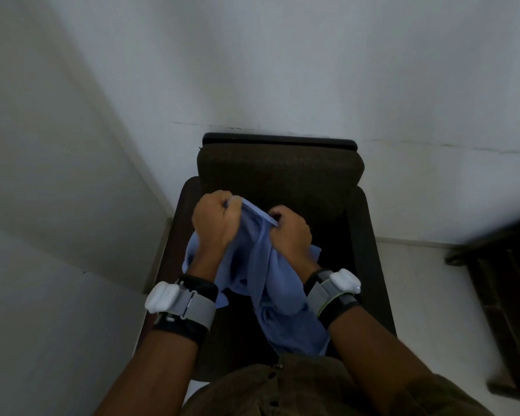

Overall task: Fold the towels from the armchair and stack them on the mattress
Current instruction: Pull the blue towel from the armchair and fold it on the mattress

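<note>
At the armchair's (279, 172) front edge, an olive shirt (297, 391) is showing. Over the seat, a blue towel's (267, 280) hem is being gripped by the left hand (215, 223) and right hand (288, 232), fingers curled tight around it.

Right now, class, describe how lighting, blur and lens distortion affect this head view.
Head view: dim, bluish light; armchair loses detail; furniture at right edge smeared; wall lines bowed by the wide lens; blue towel, left hand and right hand fairly sharp.
</note>
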`<state>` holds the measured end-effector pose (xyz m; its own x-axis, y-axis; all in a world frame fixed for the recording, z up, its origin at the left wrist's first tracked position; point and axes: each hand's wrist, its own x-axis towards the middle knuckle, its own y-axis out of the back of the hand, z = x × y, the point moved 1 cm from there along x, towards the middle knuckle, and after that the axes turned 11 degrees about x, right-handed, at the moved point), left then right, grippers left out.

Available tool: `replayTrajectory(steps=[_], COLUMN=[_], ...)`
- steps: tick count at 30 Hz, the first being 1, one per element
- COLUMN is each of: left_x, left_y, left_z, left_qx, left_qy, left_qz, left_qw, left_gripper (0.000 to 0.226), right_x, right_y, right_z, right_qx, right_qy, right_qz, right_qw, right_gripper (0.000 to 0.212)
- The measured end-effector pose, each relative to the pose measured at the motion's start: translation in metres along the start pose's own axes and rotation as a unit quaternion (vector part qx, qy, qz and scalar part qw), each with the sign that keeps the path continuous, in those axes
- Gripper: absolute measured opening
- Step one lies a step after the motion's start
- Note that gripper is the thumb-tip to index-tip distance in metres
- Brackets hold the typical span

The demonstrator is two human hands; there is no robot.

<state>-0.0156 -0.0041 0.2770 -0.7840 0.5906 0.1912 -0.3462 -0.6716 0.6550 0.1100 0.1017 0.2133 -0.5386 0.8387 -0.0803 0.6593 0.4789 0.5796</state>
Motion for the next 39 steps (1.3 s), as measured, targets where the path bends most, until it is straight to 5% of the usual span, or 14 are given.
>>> replayTrajectory(steps=[4, 7, 11, 15, 19, 24, 28, 32, 37, 39], left_x=[0.031, 0.054, 0.064, 0.052, 0.044, 0.046, 0.047, 0.060, 0.075, 0.072], left_y=[0.035, 0.075, 0.069, 0.043, 0.037, 0.042, 0.049, 0.078, 0.123, 0.122], left_z=[0.013, 0.028, 0.032, 0.025, 0.017, 0.020, 0.029, 0.034, 0.007, -0.001], left_qx=[-0.072, -0.191, -0.098, -0.088, -0.090, -0.099, -0.214, -0.257, -0.337, -0.311], left_qy=[0.155, 0.046, -0.055, -0.081, -0.069, -0.095, -0.023, 0.057, 0.133, 0.131], left_qz=[0.022, 0.089, -0.023, -0.088, -0.095, -0.100, 0.033, 0.144, 0.228, 0.220], left_qw=[0.985, 0.976, 0.993, 0.989, 0.989, 0.985, 0.976, 0.954, 0.904, 0.915], left_gripper=[0.026, 0.043, 0.043, 0.040, 0.045, 0.044, 0.051, 0.054, 0.042, 0.042], right_x=[-0.009, -0.009, -0.003, 0.000, -0.002, 0.001, -0.004, -0.036, -0.049, -0.029], right_y=[0.019, 0.019, -0.006, -0.022, -0.023, -0.027, -0.038, -0.036, -0.005, 0.008], right_z=[0.071, 0.081, 0.031, -0.034, -0.068, -0.064, -0.007, 0.107, 0.165, 0.152], right_qx=[0.006, 0.018, 0.224, 0.340, 0.412, 0.221, 0.051, -0.081, -0.068, -0.017], right_qy=[-0.184, -0.088, -0.011, 0.077, 0.121, 0.104, 0.026, -0.173, -0.258, -0.273], right_qz=[0.058, -0.019, -0.049, -0.099, -0.051, 0.005, -0.027, -0.129, -0.042, 0.014], right_qw=[0.981, 0.996, 0.973, 0.932, 0.902, 0.970, 0.998, 0.973, 0.963, 0.962], right_gripper=[0.021, 0.015, 0.016, 0.018, 0.028, 0.007, 0.005, 0.031, 0.029, 0.032])
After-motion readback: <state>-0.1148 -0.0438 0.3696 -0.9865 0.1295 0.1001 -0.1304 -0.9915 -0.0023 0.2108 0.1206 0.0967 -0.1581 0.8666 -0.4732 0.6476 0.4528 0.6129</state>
